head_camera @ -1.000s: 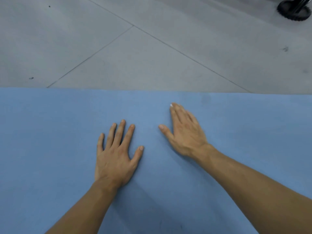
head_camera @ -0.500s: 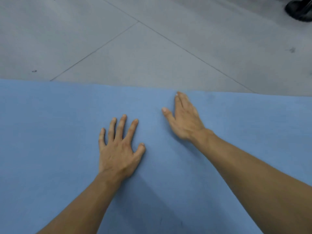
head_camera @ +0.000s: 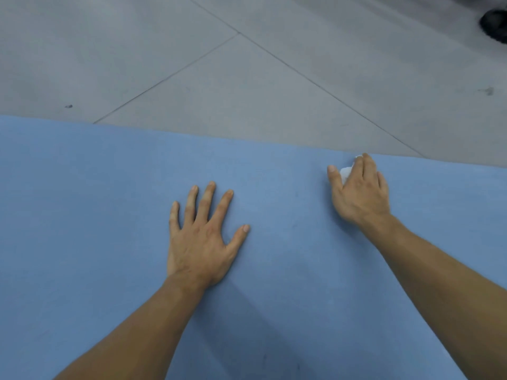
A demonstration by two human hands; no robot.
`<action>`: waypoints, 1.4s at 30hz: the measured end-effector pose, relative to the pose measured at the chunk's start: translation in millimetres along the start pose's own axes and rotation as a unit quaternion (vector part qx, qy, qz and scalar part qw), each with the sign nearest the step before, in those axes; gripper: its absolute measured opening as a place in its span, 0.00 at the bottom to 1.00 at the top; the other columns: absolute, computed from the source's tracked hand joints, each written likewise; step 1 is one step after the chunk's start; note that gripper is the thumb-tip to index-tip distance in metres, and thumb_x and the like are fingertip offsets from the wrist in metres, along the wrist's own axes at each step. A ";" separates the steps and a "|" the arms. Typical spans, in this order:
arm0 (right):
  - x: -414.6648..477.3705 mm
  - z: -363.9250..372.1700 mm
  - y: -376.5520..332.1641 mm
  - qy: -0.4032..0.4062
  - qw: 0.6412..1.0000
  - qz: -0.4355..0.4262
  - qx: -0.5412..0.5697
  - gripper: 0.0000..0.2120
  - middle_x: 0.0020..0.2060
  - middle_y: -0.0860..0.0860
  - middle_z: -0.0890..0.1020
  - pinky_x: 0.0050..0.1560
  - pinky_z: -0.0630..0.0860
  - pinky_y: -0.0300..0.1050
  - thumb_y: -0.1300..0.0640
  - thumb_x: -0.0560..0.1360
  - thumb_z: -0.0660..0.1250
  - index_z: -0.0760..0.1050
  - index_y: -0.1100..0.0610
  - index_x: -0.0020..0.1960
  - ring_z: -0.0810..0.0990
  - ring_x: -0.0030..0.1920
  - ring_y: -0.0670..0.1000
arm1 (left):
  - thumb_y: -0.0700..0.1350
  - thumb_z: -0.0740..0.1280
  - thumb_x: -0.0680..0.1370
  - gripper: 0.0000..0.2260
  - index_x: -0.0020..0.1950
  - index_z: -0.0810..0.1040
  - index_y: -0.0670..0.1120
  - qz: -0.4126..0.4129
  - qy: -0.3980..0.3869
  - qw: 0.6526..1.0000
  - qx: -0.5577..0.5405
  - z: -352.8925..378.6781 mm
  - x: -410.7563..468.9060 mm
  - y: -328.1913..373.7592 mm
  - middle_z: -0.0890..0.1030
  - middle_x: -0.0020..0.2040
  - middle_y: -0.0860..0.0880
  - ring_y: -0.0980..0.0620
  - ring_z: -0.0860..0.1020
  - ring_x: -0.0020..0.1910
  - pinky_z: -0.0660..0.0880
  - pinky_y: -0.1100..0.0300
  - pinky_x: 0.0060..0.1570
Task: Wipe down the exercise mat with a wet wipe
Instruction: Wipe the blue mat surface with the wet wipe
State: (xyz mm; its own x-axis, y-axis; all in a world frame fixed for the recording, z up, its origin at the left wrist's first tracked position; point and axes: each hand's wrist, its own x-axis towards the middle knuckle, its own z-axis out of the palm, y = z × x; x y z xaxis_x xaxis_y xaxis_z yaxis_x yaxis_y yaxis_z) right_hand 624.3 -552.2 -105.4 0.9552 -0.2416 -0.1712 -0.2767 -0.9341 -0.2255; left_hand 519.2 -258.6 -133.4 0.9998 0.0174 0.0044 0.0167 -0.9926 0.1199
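1. Blue foam is most of what I see: the exercise mat (head_camera: 82,242) lies flat on a grey tiled floor (head_camera: 219,78), and its far edge runs across the view, sloping slightly down toward the right.
2. The left hand (head_camera: 203,242) rests palm down near the middle of the mat. Its fingers (head_camera: 210,198) are straight and fanned apart, the thumb is stretched out to the side, and it holds nothing.
3. The right hand (head_camera: 359,193) is further out and off to the right, with its fingertips almost at the mat's far edge.
4. The wet wipe (head_camera: 346,171) is a white crumpled wad trapped under that right hand, on the mat just inside the far edge. Only scraps of it show, one bunch between thumb and forefinger and a small tuft past the fingertips.
5. The right hand's fingers lie close together and curve over the wad, holding it down against the mat. The thumb (head_camera: 333,174) stands apart on the left side, with the wipe tucked against its inner edge.
6. Both forearms are bare and reach in from the near side. The two hands are well apart, with plain mat between them.
7. A soft shadow falls on the mat beside the left wrist and forearm.
8. Thin joint lines cross the floor beyond the mat, and there are a few dark specks. A dark blurred object (head_camera: 493,23) sits at the far right corner, well away from the mat, and I cannot tell what it is.
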 end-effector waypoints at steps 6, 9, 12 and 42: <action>8.9 10.9 -51.5 -0.073 0.994 -0.064 0.050 0.43 0.83 0.58 0.45 0.81 0.41 0.48 0.34 0.83 0.49 0.42 0.65 0.83 0.42 0.83 0.54 | 0.72 0.46 0.80 0.33 0.83 0.54 0.61 0.002 0.003 1.000 -0.003 0.7 0.7 -0.8 0.51 0.84 0.54 0.48 0.48 0.83 0.49 0.40 0.79; -15.2 15.3 -62.0 -0.088 0.984 -0.144 0.053 0.44 0.83 0.56 0.46 0.80 0.40 0.46 0.32 0.81 0.49 0.44 0.63 0.83 0.43 0.83 0.52 | 0.72 0.46 0.79 0.33 0.83 0.54 0.61 0.001 -0.001 1.000 -0.002 -0.3 0.9 -0.4 0.52 0.84 0.54 0.48 0.48 0.83 0.49 0.40 0.79; -52.0 19.1 -46.4 -0.077 0.973 -0.217 0.013 0.46 0.84 0.53 0.48 0.80 0.40 0.44 0.28 0.78 0.42 0.46 0.60 0.84 0.45 0.83 0.50 | 0.72 0.47 0.79 0.34 0.82 0.56 0.60 0.000 0.001 1.000 0.000 -0.7 0.5 -0.1 0.53 0.84 0.54 0.47 0.50 0.83 0.50 0.39 0.79; -129.8 36.3 -47.6 0.001 0.903 -0.426 0.053 0.20 0.67 0.62 0.79 0.64 0.78 0.55 0.70 0.75 0.67 0.78 0.68 0.67 0.80 0.66 0.61 | 0.72 0.46 0.79 0.34 0.83 0.54 0.61 -0.005 -0.005 1.000 -0.004 -1.4 1.7 0.4 0.51 0.84 0.55 0.48 0.48 0.83 0.48 0.41 0.79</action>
State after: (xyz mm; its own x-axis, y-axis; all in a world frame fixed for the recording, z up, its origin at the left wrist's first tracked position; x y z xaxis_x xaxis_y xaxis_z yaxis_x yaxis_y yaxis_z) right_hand 509.7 -466.8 -107.3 0.8266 0.5520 0.1098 0.5500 -0.7509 -0.3656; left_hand 520.9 -258.8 -131.9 0.9997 0.0250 -0.0071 0.0257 -0.9915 0.1275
